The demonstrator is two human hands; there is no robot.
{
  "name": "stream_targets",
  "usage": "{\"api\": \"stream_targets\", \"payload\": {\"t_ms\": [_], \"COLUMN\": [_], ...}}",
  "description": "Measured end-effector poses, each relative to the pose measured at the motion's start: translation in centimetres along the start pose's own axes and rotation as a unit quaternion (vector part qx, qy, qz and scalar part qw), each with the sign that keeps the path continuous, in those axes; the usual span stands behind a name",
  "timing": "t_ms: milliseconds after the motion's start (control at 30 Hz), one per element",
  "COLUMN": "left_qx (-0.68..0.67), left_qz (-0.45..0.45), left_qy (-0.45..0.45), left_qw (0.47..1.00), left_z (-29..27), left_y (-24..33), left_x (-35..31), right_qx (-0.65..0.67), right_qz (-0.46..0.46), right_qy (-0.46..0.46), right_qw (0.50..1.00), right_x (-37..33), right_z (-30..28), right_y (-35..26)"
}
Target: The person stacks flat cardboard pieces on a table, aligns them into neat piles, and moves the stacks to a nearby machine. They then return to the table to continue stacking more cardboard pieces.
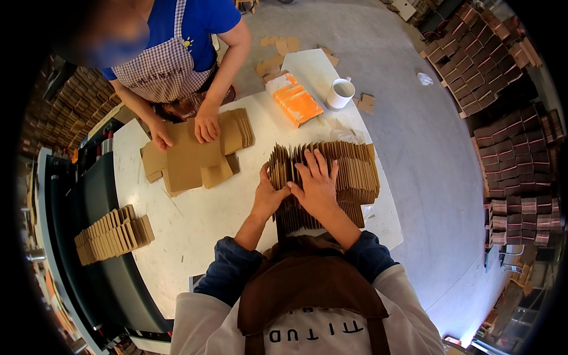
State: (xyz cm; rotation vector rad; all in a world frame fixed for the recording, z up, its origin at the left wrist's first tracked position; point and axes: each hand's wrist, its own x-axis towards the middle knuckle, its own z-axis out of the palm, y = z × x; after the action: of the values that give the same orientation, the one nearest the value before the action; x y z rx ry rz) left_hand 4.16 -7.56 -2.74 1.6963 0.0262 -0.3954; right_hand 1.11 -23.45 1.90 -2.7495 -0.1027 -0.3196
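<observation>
We see dark capital lettering printed across the chest of the wearer's white shirt [355, 339], upside down from this view and partly covered by the brown apron [305, 278]. More dark lettering runs across the checked apron [163, 62] of a co-worker on the far side of the white table [204, 234], and a small yellow motif sits on that person's blue shirt [204, 21]. Between the wearer's hands and the table's right edge we find a long row of folded brown cardboard pieces [358, 171], packed on edge. The left hand [271, 194] sets its fingers and thumb about the row's left end; we cannot tell how firmly it grips. The right hand [316, 180] lies spread wide on top, its thumb meeting the left thumb. The co-worker's two hands [207, 123] rest on flat cardboard blanks [195, 160]. Beyond the row we notice an orange-and-white packet [296, 100], whose markings are too small for us to make out, and just beside it a white mug [340, 94]. A shorter row of folded cardboard [113, 235] lies on the dark belt [139, 290] at left, and stacked bundles [476, 68] line the floor at right.
</observation>
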Motion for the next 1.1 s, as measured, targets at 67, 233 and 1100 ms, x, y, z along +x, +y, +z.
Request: {"api": "stream_targets", "payload": {"t_ms": [67, 233, 1100], "left_qx": [0.003, 0.0, 0.059], "left_qz": [-0.007, -0.019, 0.003], "left_qy": [-0.002, 0.005, 0.02], "left_qw": [1.0, 1.0, 0.998], "left_z": [0.2, -0.3, -1.5], "left_y": [0.6, 1.2, 1.9], "left_x": [-0.1, -0.6, -2.1], "right_qx": [0.0, -0.036, -0.003], "right_qz": [0.005, -0.038, -0.049], "right_qy": [-0.01, -0.026, -0.033], "right_qw": [1.0, 0.998, 0.998], "right_x": [0.0, -0.1, -1.1], "right_z": [0.7, -0.4, -1.2], "right_y": [0.6, 1.7, 2.5]}}
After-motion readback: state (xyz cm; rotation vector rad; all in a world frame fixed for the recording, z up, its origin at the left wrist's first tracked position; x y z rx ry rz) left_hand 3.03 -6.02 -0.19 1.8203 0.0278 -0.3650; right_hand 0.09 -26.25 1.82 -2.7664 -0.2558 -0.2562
